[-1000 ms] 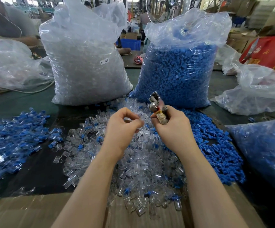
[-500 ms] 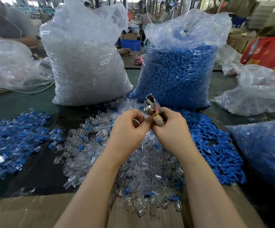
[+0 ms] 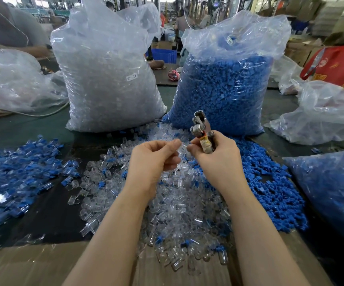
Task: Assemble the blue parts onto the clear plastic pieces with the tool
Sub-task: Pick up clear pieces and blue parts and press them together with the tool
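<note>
**Small parts, crowded heap: where this could be slipping**

The person is holding both hands above the heap of clear plastic pieces (image 3: 175, 203), which I am taking as my landmark. The right hand (image 3: 216, 159) is clenching the taped handle of the metal tool (image 3: 202, 133), whose head is pointing up and away from the heap toward the blue bag (image 3: 224, 93) behind it. The left hand (image 3: 154, 159) is hovering just beside the right, its fingers (image 3: 173, 144) curled and seemingly pinching a clear piece at the thumb tip; the piece is too transparent for me to be sure.

From where I am standing, the risks are looking like these. The pinched piece is glassy and tiny, so it may be sliding out and vanishing into the heap directly below. The fingertips are sitting very near the tool's head, so a squeeze could be catching skin. Loose blue parts (image 3: 270, 193) are lying to the right of the heap and mixing into its edge, while finished pieces (image 3: 12, 172) are piling up to its left; a careless toss could be muddling them.

On the clear bag (image 3: 105, 79) behind the heap, a white label (image 3: 132, 77) is reading "SJ-017". A red bag (image 3: 340, 67) far behind and to the right is showing yellow characters I cannot read.
</note>
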The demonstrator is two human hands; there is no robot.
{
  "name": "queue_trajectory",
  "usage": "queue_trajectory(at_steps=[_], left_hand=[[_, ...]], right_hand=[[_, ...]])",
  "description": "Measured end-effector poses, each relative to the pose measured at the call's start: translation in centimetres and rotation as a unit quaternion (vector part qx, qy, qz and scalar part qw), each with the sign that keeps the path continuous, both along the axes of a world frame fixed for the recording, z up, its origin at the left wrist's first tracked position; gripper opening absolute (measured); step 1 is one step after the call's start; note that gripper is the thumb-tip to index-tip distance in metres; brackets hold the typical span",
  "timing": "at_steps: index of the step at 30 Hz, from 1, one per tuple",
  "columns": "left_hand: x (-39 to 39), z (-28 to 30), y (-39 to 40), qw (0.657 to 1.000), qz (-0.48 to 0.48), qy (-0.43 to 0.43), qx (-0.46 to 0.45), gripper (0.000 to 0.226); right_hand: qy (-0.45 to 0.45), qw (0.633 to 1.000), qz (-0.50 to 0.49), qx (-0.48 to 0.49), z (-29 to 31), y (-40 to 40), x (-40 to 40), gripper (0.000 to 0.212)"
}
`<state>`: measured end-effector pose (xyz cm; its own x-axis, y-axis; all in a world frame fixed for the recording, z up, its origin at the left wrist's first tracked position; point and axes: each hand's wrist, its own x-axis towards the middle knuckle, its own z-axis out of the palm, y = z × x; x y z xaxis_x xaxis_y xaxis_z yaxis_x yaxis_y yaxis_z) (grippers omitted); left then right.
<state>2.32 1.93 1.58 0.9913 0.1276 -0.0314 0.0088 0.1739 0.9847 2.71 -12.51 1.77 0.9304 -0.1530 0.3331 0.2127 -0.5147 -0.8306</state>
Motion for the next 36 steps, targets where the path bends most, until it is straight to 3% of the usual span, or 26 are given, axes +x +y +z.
queue_trajectory(at_steps=[7, 13, 21, 29, 36], left_hand=[[0.0, 0.2, 0.0, 0.996, -0.014, 0.037, -0.077, 0.006], [-0.3, 0.7, -0.5, 0.989, -0.016, 0.038, -0.145, 0.005], [-0.5, 0.8, -0.8, 0.986, -0.025, 0.039, -0.160, 0.007], [-0.7, 0.8, -1.3, 0.994, -0.013, 0.002, -0.108, 0.005], [-0.7, 0.7, -1.3, 0.997, 0.033, -0.067, 0.018, 0.008]], right_hand=[[-0.012, 0.996, 0.024, 0.087, -0.1, -0.1, 0.0, 0.019], [-0.028, 0.994, 0.044, 0.093, 0.0, 0.2, -0.2, 0.018], [-0.050, 0.994, 0.043, 0.081, 0.0, 0.5, -0.4, 0.014], [-0.056, 0.996, 0.015, 0.065, -0.2, 0.7, -0.3, 0.009], [-0.033, 0.999, 0.021, 0.028, 0.1, 0.6, -0.3, 0.005]])
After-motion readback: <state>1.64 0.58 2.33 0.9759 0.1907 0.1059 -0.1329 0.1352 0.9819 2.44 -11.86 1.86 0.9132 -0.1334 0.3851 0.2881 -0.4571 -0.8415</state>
